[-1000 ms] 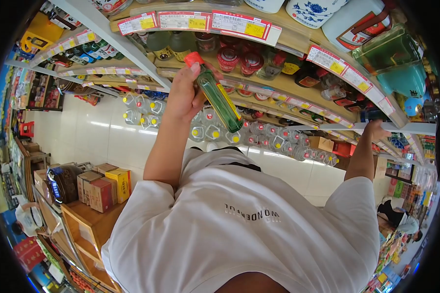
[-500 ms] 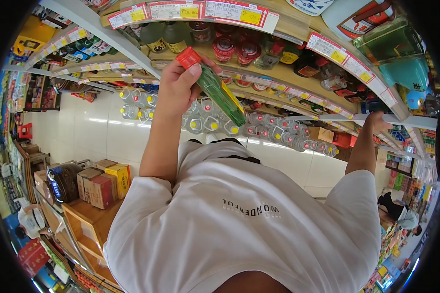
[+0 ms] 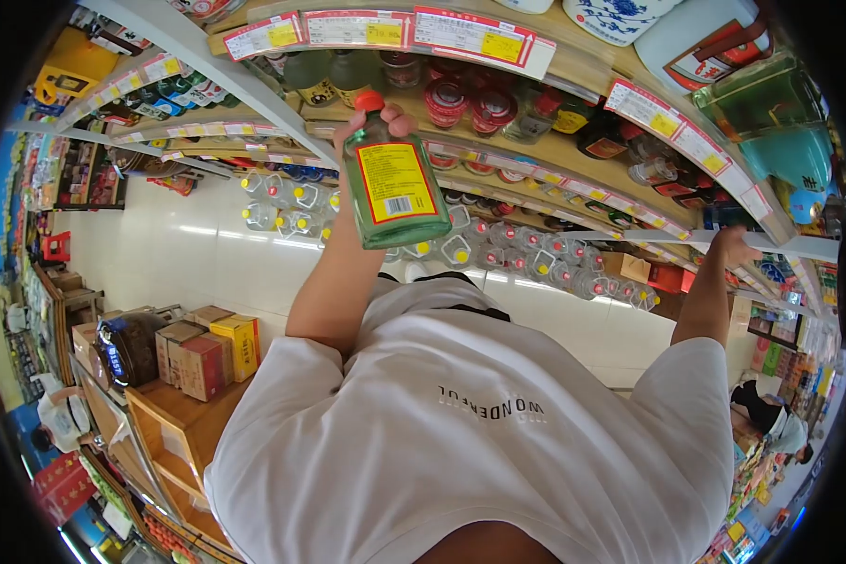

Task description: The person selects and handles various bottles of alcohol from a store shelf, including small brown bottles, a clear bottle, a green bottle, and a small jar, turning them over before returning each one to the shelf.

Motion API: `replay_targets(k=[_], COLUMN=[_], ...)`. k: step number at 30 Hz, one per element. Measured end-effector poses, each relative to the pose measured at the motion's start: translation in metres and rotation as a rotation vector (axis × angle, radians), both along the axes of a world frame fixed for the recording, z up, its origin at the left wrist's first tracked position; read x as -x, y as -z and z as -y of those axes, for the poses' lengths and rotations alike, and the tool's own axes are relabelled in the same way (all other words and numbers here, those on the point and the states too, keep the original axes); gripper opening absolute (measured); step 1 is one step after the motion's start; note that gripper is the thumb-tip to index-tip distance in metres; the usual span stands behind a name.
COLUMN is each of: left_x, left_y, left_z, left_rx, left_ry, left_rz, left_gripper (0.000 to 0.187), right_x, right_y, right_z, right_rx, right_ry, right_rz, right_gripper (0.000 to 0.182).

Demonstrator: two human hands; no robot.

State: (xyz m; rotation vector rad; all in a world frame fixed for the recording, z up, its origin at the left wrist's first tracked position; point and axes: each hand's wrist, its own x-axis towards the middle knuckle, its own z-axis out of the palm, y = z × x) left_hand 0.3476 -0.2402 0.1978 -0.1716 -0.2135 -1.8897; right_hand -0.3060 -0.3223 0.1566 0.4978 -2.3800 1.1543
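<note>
So my left hand point(image 3: 352, 132) is wrapped around the top of a green bottle point(image 3: 397, 195), yellow label point(image 3: 395, 177) facing me. My right hand point(image 3: 735, 247) is at the grey shelf frame point(image 3: 804, 247), can't tell how open. Clear jugs point(image 3: 456, 250) sit on the floor point(image 3: 179, 258) beyond.

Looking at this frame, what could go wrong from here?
The left hand holds the green bottle near its red cap, the wide body unsupported, so it might slip. If it fell, it could strike the clear jugs or the tiled floor. Swung towards the shelf, it might knock the closely set red-lidded jars.
</note>
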Motion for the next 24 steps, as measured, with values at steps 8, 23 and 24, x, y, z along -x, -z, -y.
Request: replay_targets(k=[8, 23, 24], left_x=[0.002, -0.021, -0.022], left_y=[-0.011, -0.078, -0.078], left_z=[-0.005, -0.031, -0.030], left_rx=[0.073, -0.327, -0.360], left_ry=[0.068, -0.803, -0.806], left_rz=[-0.036, 1.446, 1.478], left_gripper=[0.021, 0.028, 0.030], right_x=[0.002, 0.004, 0.002], right_y=[0.003, 0.004, 0.002], right_z=[0.000, 0.002, 0.002], right_rx=[0.069, 0.063, 0.060], right_ry=[-0.047, 0.009, 0.011], right_rz=[-0.040, -0.008, 0.006], right_gripper=[0.059, 0.058, 0.058])
